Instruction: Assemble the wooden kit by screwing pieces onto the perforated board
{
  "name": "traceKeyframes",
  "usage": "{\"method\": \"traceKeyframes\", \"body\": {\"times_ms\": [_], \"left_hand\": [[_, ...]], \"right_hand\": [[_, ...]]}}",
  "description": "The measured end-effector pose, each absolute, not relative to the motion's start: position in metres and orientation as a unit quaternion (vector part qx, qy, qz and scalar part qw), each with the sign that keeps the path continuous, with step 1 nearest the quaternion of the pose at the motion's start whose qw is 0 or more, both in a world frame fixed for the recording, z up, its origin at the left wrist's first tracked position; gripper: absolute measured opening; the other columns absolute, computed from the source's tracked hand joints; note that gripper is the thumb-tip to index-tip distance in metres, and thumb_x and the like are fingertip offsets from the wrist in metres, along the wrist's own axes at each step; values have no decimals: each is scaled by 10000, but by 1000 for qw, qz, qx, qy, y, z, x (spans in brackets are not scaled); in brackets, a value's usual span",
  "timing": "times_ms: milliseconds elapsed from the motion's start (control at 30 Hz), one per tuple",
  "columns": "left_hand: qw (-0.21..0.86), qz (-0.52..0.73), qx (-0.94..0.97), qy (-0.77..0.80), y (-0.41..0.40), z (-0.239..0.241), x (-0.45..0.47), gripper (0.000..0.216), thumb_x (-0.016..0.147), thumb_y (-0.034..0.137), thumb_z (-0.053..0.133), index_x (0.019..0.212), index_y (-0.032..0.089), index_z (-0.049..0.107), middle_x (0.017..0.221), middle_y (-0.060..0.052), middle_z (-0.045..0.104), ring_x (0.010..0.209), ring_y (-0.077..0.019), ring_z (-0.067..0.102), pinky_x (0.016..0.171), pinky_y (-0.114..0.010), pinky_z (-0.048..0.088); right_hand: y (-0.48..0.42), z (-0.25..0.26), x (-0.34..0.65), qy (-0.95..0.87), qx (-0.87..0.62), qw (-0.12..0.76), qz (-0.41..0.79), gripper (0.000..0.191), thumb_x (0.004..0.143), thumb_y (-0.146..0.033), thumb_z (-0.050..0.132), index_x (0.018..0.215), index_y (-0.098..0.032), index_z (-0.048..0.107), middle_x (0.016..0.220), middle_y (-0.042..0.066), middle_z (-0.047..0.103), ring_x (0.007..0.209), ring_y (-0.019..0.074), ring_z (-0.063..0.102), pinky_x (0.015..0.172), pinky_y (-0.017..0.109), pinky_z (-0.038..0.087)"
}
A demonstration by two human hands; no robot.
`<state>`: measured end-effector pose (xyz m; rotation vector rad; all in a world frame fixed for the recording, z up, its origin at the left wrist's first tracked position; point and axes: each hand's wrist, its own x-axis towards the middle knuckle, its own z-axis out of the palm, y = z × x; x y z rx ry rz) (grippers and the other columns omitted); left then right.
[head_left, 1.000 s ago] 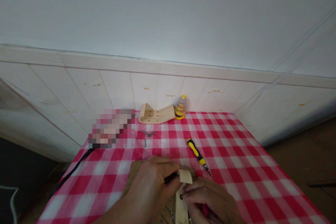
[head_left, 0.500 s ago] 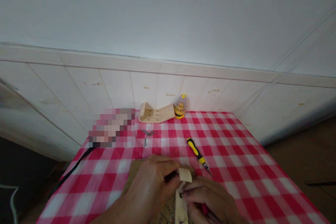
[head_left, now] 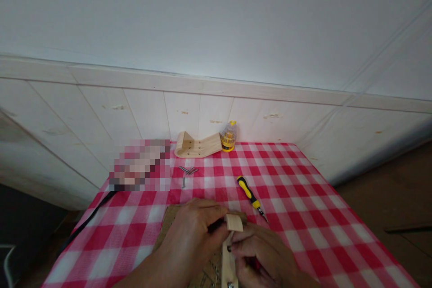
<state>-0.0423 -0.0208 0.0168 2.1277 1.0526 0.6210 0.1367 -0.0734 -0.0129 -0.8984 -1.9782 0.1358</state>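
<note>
Low in the view, my left hand (head_left: 195, 229) closes around the upper end of a narrow light wooden piece (head_left: 228, 263) with a curled top. My right hand (head_left: 263, 252) is on its right side, fingers pinched together beside a dark hole in the wood. What those fingertips hold is too small and hidden to make out. A dark metal fitting shows in the wood at the bottom edge. Beneath my hands lies a brown, marked board (head_left: 207, 274). Beyond my right hand rests a yellow and black screwdriver (head_left: 250, 193), tip toward me.
Several screws (head_left: 187, 171) lie on the red and white checked tablecloth (head_left: 209, 184). Against the wall stand a bent wooden piece with holes (head_left: 197, 146) and a yellow-capped clear bottle (head_left: 229, 137). At left is a pixelated item (head_left: 141, 166) with a black strap (head_left: 89, 222).
The whole view has shifted slightly, so things appear a little further left. Both hands keep nearly the same grip, with small finger movement in my right hand at the hole.
</note>
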Motion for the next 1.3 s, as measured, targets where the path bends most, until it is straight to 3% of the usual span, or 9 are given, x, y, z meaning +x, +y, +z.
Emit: {"method": "traceKeyframes", "body": {"times_ms": [267, 733, 1100, 1200, 1300], "left_hand": [[317, 230, 819, 420, -21, 15, -42, 180, 876, 126, 640, 808, 223, 776, 803, 11, 774, 736, -153, 701, 666, -210, 474], [335, 236, 805, 429, -26, 18, -44, 196, 871, 186, 587, 871, 229, 778, 854, 13, 773, 782, -159, 692, 668, -221, 436], [394, 239, 779, 426, -25, 26, -40, 262, 849, 243, 571, 994, 211, 786, 991, -11, 812, 929, -207, 723, 784, -254, 513], [362, 201, 794, 446, -25, 36, -44, 269, 805, 229, 601, 1015, 191, 765, 970, -38, 806, 894, -216, 720, 741, -259, 498], [273, 200, 797, 500, -34, 43, -48, 186, 776, 206, 589, 873, 163, 742, 858, -58, 782, 791, -210, 697, 678, -265, 458]], "right_hand": [[-74, -19, 135, -801, -364, 472, 61, 339, 743, 65, 498, 879, -244, 536, 734, 10, 718, 642, 135, 706, 637, 206, 572], [-75, -18, 139, -822, -326, 462, 70, 276, 800, 28, 534, 910, -225, 553, 781, 32, 719, 719, 152, 707, 695, 239, 573], [-73, -28, 138, -807, -320, 491, 67, 257, 768, -5, 511, 871, -238, 547, 741, -4, 653, 677, 157, 657, 661, 269, 548], [-71, -33, 138, -804, -314, 501, 67, 254, 763, -9, 510, 869, -236, 549, 748, 0, 656, 689, 160, 660, 663, 265, 543], [-70, -33, 139, -808, -310, 497, 67, 250, 757, -13, 507, 866, -235, 545, 747, 1, 646, 685, 161, 649, 643, 256, 522]]}}
